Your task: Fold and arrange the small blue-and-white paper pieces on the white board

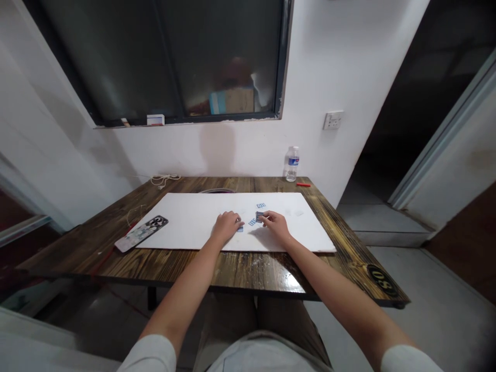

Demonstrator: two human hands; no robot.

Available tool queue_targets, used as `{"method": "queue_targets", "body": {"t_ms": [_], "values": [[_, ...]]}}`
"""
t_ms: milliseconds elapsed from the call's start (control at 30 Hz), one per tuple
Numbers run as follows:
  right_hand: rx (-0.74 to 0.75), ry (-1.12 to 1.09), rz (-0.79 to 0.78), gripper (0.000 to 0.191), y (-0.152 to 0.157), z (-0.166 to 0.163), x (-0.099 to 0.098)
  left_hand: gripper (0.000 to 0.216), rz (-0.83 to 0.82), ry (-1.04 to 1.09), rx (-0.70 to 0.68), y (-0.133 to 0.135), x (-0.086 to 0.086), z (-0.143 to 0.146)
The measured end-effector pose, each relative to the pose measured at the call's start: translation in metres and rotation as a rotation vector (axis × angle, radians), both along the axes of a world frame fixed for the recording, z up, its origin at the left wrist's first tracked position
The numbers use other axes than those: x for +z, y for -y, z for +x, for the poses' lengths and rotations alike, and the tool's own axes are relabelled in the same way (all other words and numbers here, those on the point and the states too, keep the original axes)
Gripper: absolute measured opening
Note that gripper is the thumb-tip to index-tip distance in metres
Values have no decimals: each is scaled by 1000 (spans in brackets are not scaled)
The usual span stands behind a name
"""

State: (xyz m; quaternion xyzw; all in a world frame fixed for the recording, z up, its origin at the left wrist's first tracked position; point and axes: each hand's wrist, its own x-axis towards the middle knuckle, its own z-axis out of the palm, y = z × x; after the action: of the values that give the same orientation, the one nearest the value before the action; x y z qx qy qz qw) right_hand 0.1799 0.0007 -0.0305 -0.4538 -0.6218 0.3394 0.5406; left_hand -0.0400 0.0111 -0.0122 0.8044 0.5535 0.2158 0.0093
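Blue cards (261, 205) on white sheet (186, 222) on table (116, 253): 1 laid farther back, 1 between hands. Right hand (274, 222) pinches small stack (259, 216). Left hand (227, 225) curled, fingertips at another card (240, 229); grip unclear. Phone (141, 232) left, bottle (292, 164) at wall.

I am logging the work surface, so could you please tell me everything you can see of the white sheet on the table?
The white sheet is a large, plain rectangle, paper or thin board by its look, lying flat along the middle of the dark wooden table. Several small blue pieces lie on it near its centre. The left hand and right hand rest on it among them. A phone lies at its left edge.
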Motion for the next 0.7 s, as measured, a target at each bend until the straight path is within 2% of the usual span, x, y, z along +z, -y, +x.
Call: {"method": "queue_targets", "body": {"t_ms": [200, 433, 600, 700], "values": [[-17, -3, -12, 30, 0, -1, 1, 12, -112, -54, -11, -5, 2, -9], [-16, 10, -7, 28, 0, 1, -1, 5, -122, 1, 6, -5, 1, -7], [-22, 15, -9, 29, -1, 2, -2, 3, -117, 109, 11, -5, 0, -1], [-21, 30, 1, 28, -2, 2, -4, 5, -113, 278, -34, -3, 0, 5]]}}
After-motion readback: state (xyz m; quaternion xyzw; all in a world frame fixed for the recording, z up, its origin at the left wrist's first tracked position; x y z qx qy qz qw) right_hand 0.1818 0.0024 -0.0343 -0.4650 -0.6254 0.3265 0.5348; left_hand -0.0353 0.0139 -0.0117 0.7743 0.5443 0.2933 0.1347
